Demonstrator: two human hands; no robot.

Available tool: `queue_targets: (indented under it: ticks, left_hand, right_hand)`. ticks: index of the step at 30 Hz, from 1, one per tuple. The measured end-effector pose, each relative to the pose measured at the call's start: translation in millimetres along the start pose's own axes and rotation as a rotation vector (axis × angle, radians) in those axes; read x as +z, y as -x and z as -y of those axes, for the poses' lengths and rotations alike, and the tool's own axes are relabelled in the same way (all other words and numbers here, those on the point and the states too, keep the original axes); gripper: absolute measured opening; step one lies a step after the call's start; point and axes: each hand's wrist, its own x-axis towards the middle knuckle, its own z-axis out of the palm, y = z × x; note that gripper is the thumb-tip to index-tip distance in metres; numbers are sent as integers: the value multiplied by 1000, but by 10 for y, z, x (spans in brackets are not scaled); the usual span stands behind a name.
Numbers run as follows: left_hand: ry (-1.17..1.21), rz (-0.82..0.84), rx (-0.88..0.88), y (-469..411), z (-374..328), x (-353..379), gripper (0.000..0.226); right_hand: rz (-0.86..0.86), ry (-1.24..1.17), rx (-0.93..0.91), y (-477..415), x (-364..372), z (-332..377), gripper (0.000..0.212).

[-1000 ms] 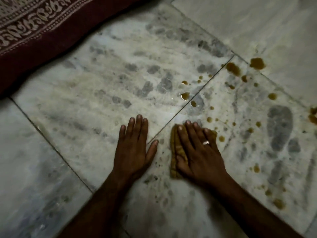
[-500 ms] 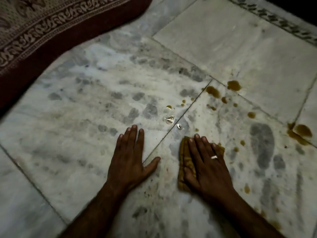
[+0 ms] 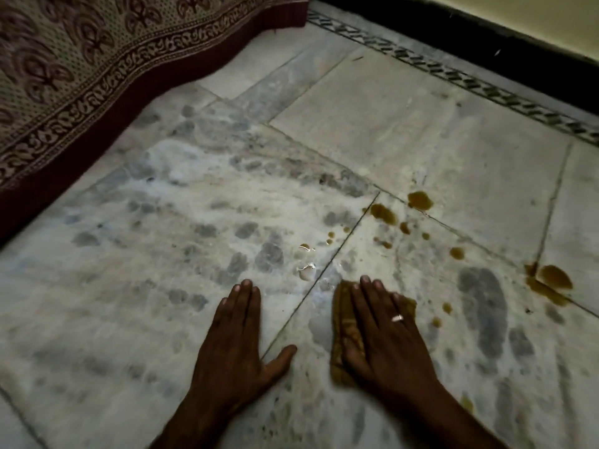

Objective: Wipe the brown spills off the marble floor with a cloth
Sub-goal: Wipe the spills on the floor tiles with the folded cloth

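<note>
My right hand [image 3: 385,338] lies flat, fingers straight, pressing a folded brown cloth [image 3: 344,332] onto the marble floor [image 3: 162,286]. Most of the cloth is hidden under the palm; its left edge and far corners show. My left hand [image 3: 236,348] rests flat on the floor just left of it, thumb spread toward the cloth. Brown spills dot the floor beyond and right of the cloth: a cluster of drops [image 3: 384,214] near the tile joint, a larger puddle [image 3: 551,281] at far right, small drops [image 3: 440,315] close to my right hand.
A patterned maroon-edged fabric [image 3: 81,76] drapes down to the floor at upper left. A dark inlaid border strip [image 3: 470,82] and black skirting [image 3: 486,37] run along the wall at upper right. Wet glistening spots [image 3: 306,270] lie ahead of my left hand.
The view has tilted up, showing the wall and more spills. My right hand has slid the cloth slightly forward along the tile; the left hand stays flat beside it.
</note>
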Motion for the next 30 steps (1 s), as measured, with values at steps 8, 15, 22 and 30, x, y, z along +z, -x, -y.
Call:
queue_targets:
  ticks: [8, 15, 22, 30]
  left_hand:
    - [-52, -15, 34, -102, -26, 26, 97]
    - [-32, -20, 61, -137, -20, 23, 102]
    - [-26, 59, 100, -841, -46, 40, 91]
    - [40, 49, 113, -987, 35, 93, 82]
  right_hand:
    - [9, 25, -172, -459, 85, 350, 77]
    - [2, 75, -227, -135, 8, -70, 71]
    - [88, 78, -75, -867, 10, 17, 75]
    - [91, 117, -286, -305, -63, -147, 77]
